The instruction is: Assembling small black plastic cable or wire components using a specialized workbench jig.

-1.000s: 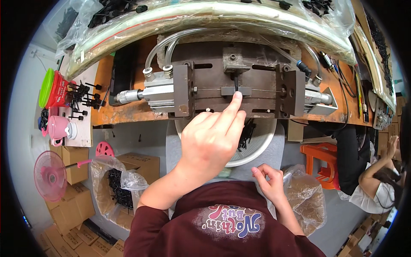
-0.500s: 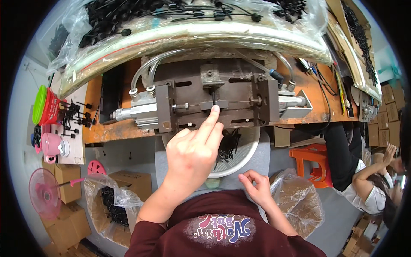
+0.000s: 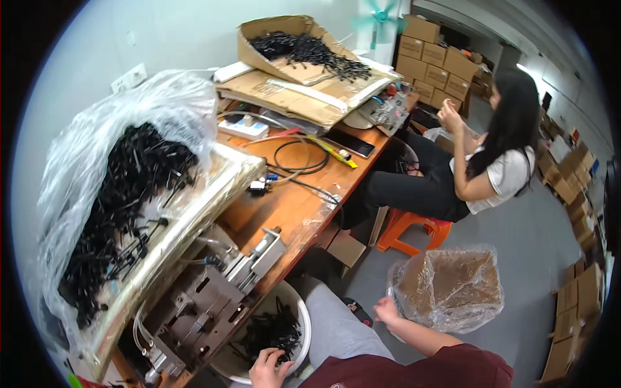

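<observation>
My left hand (image 3: 268, 368) is at the lower edge, over the near rim of a white basket (image 3: 306, 323). Its fingers curve loosely, with the thumb apart from them and nothing visible between. Inside the basket lie several thin black plastic parts (image 3: 275, 330). My right hand (image 3: 388, 312) hangs low on the right, beside a plastic-lined cardboard box (image 3: 446, 284). Its fingers are curled in, and what they hold, if anything, is hidden. To the left, a dark metal fixture (image 3: 200, 310) with air cylinders and clear hoses sits on the bench, with neither hand on it.
A large heap of black parts (image 3: 129, 187) lies in clear plastic on the wooden bench (image 3: 310, 213). Farther back are a cardboard tray (image 3: 304, 52), a phone (image 3: 349, 143) and cables. Another person (image 3: 479, 149) sits on an orange stool (image 3: 414, 231), hands raised.
The view has swung to the right. My left hand has left the metal fixture, where its index finger rested, and is over the basket. My right hand has moved out toward the plastic-lined box.
</observation>
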{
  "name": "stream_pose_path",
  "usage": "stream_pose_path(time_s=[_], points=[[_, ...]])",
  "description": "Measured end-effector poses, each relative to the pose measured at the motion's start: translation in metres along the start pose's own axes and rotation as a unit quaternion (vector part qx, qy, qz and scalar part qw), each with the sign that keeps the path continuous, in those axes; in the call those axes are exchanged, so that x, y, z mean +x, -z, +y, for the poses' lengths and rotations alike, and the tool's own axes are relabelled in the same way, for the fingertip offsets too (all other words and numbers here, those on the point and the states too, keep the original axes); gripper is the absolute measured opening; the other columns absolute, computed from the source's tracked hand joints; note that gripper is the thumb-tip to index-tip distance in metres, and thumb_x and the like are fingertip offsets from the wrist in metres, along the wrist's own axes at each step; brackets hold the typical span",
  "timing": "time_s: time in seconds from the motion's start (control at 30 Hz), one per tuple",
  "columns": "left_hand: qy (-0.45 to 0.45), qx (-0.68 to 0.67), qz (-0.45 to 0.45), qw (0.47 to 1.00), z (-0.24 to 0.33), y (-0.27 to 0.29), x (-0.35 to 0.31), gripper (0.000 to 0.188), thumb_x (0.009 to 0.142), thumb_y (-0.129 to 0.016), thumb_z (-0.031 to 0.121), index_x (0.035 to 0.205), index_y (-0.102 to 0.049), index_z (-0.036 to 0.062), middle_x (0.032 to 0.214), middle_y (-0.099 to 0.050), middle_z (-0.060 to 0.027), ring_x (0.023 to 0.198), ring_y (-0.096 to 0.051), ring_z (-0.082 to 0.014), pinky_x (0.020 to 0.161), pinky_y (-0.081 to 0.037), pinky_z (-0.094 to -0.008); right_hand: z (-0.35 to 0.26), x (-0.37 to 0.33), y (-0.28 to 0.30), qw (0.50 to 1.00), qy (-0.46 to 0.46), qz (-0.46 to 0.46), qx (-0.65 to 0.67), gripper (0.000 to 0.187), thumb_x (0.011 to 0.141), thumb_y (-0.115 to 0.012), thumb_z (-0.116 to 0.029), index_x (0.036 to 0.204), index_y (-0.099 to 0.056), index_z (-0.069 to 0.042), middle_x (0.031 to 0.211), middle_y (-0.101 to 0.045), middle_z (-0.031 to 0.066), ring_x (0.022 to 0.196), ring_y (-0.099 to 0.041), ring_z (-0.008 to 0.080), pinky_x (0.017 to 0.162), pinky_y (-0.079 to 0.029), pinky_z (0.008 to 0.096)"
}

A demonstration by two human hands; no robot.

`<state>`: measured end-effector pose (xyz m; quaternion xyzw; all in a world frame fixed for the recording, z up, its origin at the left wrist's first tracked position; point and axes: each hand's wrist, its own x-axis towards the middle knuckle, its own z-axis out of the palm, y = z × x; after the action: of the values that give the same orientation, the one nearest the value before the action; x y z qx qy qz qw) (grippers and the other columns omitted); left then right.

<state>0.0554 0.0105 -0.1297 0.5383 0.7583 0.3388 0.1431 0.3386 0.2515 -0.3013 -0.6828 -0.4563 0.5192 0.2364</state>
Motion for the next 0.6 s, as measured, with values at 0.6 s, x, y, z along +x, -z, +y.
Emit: stream_pose_path(time_s=[0.6], points=[[0.264, 0.049, 0.105, 0.957, 0.004, -0.001, -0.102, 0.057, 0.088, -0.07, 0.03, 0.128, -0.047, -0.0033, 0.111, -0.058, -0.0248, 0.098, -0.059, -0.0379, 0.085, -0.049, -0.0423, 0.104, -0.044, 0.038, 0.925, 0.184, -0.127, -0.308, 0.015, 0.084, -0.062, -0.021, 0.09, -0.064, -0.007, 0.08, -0.068, 0.0142, 0.075, -0.067, 0.0304, 0.067, -0.052, 0.0397]])
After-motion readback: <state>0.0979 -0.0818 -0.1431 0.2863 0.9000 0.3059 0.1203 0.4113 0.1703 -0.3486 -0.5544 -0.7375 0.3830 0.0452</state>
